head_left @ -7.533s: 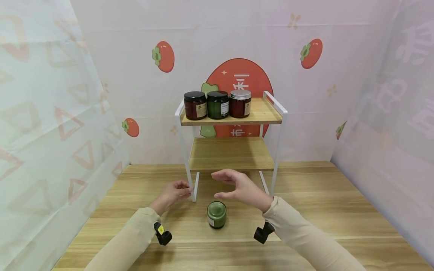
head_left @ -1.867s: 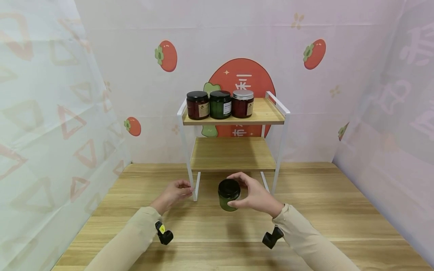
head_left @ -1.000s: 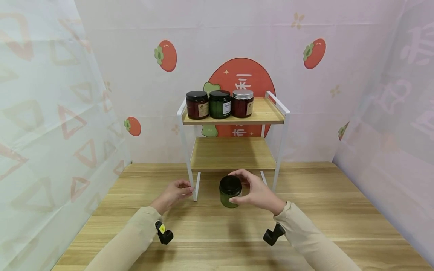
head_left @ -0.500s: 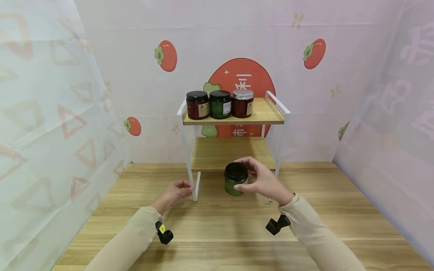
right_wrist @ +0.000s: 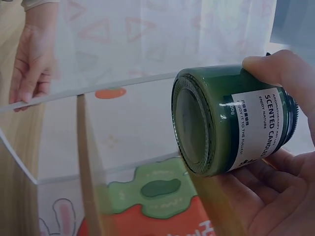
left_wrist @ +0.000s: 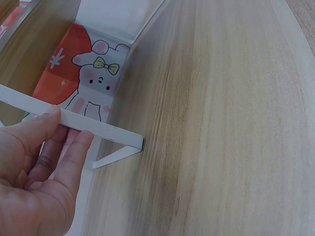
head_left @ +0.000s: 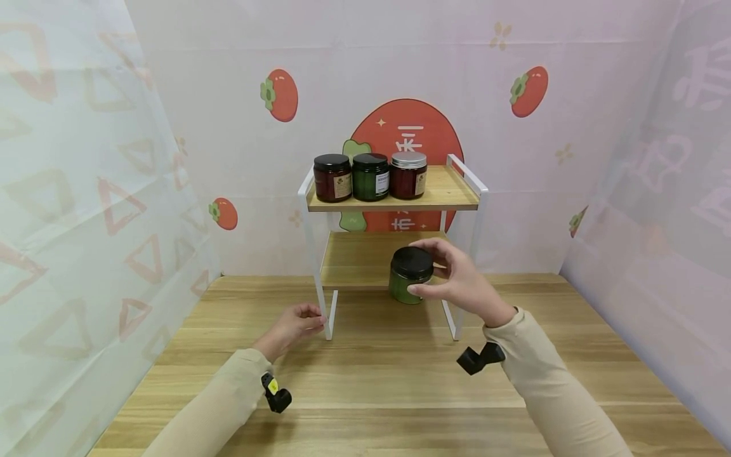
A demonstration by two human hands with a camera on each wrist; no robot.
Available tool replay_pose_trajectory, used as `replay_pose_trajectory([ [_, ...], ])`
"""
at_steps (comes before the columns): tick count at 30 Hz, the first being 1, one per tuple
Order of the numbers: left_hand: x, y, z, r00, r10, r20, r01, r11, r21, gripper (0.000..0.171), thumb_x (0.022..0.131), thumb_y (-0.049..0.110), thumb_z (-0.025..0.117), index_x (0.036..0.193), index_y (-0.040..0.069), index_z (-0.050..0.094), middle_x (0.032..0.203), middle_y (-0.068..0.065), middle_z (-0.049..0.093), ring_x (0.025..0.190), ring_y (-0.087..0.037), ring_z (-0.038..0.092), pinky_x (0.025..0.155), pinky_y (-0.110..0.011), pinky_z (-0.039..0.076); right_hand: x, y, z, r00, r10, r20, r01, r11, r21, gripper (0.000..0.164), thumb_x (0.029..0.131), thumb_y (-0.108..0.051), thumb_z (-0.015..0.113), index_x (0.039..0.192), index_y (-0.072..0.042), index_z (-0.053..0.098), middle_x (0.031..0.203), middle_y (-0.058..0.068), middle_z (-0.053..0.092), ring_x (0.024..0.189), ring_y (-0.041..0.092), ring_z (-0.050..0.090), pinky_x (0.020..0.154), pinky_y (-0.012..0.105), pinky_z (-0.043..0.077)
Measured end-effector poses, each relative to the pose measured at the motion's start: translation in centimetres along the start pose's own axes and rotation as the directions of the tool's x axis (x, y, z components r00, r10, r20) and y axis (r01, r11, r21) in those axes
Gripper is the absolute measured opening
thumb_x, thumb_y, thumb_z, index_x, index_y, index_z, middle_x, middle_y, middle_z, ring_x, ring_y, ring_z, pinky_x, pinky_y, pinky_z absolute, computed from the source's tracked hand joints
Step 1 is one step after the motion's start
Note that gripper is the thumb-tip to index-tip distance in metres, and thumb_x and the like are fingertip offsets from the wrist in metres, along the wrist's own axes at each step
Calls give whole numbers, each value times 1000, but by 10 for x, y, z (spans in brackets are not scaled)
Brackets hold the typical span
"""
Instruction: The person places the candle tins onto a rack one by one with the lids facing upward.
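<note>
My right hand grips a green scented candle jar with a black lid, thumb in front and fingers behind. The jar is upright in the air, in front of the bare middle board of a small rack. In the right wrist view the candle jar shows its white label and its base. Low on the rack's front left side, my left hand pinches the white leg between thumb and fingers.
On the rack's top board stand a dark red jar, a green jar and a silver-lidded red jar, side by side. The rack stands on a wooden table. A printed cloth hangs behind.
Earlier the green jar stood on the table under my spread right hand. Gripped since, with its black lid up, it has risen rightward to the middle board's height. My left hand stays put.
</note>
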State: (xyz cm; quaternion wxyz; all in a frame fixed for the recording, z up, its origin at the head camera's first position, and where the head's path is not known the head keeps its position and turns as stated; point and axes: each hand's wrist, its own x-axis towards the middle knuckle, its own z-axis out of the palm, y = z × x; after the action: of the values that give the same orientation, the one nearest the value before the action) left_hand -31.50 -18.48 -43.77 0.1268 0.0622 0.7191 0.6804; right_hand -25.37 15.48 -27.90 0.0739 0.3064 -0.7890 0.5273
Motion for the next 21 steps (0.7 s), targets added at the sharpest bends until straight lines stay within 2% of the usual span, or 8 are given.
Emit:
replay_pose_trajectory([
  [11,0,-1,-3,1000,12,17,-12,1000,-8,11,94,0,59,103,-2,53,96,-4,58,105,-25,61,91,-28,56,11,-27,-26,1000,-10,-24,10,1000,-8,61,77,4,77,130,4,47,126,18,52,104,8,60,88,16,54],
  [17,1,-1,-2,1000,9,14,-9,1000,-1,12,94,0,60,103,-3,53,97,-4,59,107,-27,61,93,-30,56,17,-43,-41,997,-31,-65,33,999,24,61,78,9,73,131,7,44,124,12,54,105,6,60,88,16,54],
  [21,1,-1,-2,1000,4,10,-4,1000,10,13,94,0,60,104,-3,52,97,-4,59,107,-28,61,93,-31,56,22,-51,-51,995,-53,-83,55,998,29,60,79,9,73,131,6,44,120,3,57,105,6,61,85,16,55],
])
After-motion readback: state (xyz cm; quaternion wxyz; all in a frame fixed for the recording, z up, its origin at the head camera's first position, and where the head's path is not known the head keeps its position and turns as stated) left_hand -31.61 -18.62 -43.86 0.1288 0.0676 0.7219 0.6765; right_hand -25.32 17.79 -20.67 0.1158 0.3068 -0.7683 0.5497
